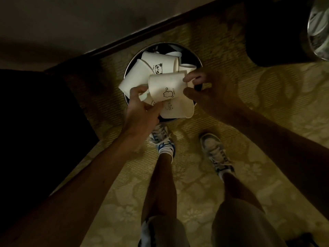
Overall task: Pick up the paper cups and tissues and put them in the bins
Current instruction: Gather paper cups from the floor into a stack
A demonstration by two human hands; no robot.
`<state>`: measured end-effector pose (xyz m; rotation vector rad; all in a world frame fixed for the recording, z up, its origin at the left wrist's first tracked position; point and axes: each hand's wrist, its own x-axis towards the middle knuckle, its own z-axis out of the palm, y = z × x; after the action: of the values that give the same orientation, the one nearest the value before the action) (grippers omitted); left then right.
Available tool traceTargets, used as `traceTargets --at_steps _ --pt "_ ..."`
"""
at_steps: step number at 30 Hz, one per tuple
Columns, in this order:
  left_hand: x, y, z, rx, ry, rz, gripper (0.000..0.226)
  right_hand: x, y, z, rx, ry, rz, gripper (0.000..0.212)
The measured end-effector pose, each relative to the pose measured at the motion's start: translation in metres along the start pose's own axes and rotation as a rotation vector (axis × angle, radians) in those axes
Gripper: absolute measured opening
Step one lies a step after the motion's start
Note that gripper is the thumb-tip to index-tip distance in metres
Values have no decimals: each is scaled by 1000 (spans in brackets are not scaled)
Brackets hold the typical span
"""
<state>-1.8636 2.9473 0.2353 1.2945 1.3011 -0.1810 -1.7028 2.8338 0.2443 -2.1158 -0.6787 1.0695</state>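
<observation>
The right grip (210, 91) is narrow: thumb and forefinger pinch the far end of the top cup (167, 88), a white paper cup lying on its side with a small line drawing on its wall. The cup spans the gap between the two grips, directly over the round bin (127, 68).

The left grip (142, 107) is closed as well. Its thumb sits at the near end of the top cup, and its curled fingers hold the lower cup (176, 109), which lies just beneath the top one and reaches out over the bin's near rim.

Beyond the left grip, more paper cups lie heaped in the bin: a panda cup (160, 63) on its side, and a plain cup (135, 75) whose mouth juts over the rim on the left. What lies deeper in the bin is too dark to tell.

Below both grips is a patterned carpet (249, 122) and the person's two sneakers (215, 152). Far off to the right grip's outer side — well apart — stands a second bin (318, 29).
</observation>
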Motion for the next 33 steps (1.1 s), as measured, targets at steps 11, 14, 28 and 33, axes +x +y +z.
traceTargets --at_steps 11,14,28,33 --pt "-173 147 -65 642 138 271 35 -113 -107 -89 65 -174 -175 14" --pt "-291 217 -88 885 194 407 33 -185 -173 -136 -4 -293 -375 10" --pt "-853 154 -129 1035 892 260 38 -540 -418 -133 -373 -816 -1258 18" --pt "-965 20 -84 705 1116 24 43 -657 -397 -53 -496 -1137 -1416 17"
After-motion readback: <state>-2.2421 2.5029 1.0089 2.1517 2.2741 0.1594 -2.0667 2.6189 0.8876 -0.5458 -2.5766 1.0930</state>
